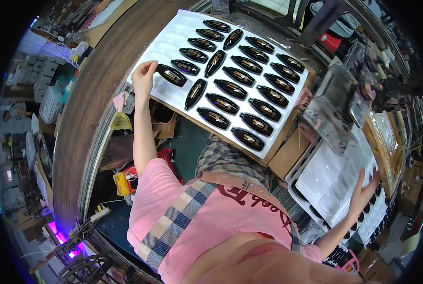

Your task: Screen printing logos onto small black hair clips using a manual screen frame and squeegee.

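Note:
A white moulded tray [166, 40] lies tilted in front of me, filled in rows with glossy black, spindle-shaped pieces [240, 75] bearing gold print. Most lie slantwise; a few in one column are turned the other way. At the tray's near left edge, my left hand [144, 78] is closed in a pinch on the end of one black piece [171, 75], which rests on the tray. Far to the right, my right hand [364, 194] has its fingers apart beside a stack of empty white trays [332, 177]. Whether it touches the stack is hard to tell.
A dark wooden bench [86, 90] curves along the left. Cardboard [289, 154] sits under the tray's right side. A metal printing fixture [332, 106] stands at the right, with a wooden frame [379, 146] beyond it. More white trays with black pieces [370, 225] lie below my right hand.

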Demonstrator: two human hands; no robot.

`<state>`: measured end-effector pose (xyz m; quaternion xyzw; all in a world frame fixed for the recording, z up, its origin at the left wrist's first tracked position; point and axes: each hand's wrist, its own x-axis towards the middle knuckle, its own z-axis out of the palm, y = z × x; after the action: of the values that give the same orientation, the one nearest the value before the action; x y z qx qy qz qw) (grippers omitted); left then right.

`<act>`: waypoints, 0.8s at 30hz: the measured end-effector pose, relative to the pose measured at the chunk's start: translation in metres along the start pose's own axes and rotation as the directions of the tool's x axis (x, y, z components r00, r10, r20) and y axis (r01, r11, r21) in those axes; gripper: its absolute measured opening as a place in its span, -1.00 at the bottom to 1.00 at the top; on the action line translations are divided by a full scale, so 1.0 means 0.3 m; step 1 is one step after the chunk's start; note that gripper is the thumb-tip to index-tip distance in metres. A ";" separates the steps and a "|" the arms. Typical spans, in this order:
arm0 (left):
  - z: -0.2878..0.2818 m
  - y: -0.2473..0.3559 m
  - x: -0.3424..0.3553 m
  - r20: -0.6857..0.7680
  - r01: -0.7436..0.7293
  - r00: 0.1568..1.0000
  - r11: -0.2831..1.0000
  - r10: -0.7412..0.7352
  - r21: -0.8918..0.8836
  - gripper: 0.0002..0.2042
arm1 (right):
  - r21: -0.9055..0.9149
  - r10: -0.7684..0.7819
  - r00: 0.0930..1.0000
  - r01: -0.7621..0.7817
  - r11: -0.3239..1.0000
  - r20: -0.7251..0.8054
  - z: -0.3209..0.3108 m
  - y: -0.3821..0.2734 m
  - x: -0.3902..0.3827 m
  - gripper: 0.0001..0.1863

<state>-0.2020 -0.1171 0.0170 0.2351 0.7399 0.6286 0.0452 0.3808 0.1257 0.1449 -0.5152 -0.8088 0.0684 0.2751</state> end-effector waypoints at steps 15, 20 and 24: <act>0.157 -0.051 0.010 0.045 -0.331 0.919 0.703 0.393 0.630 -0.84 | -0.591 0.564 0.821 -0.498 0.634 -0.087 -0.308 0.698 -0.632 -0.47; 0.583 0.363 -0.090 0.281 -0.584 0.754 0.802 0.593 -0.126 -0.86 | -0.522 0.343 0.912 -0.411 0.747 -0.227 -0.311 0.636 -0.587 -0.60; 0.823 0.633 -0.205 0.745 -0.411 0.611 0.912 0.268 0.009 -0.72 | 0.240 0.347 0.924 -0.305 0.922 -0.158 -0.178 0.269 -0.286 -0.60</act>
<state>-0.0028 0.1012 0.1328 0.6047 0.6545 0.4102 0.1943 0.4999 0.0789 0.1256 -0.6153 -0.6681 0.1474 0.3915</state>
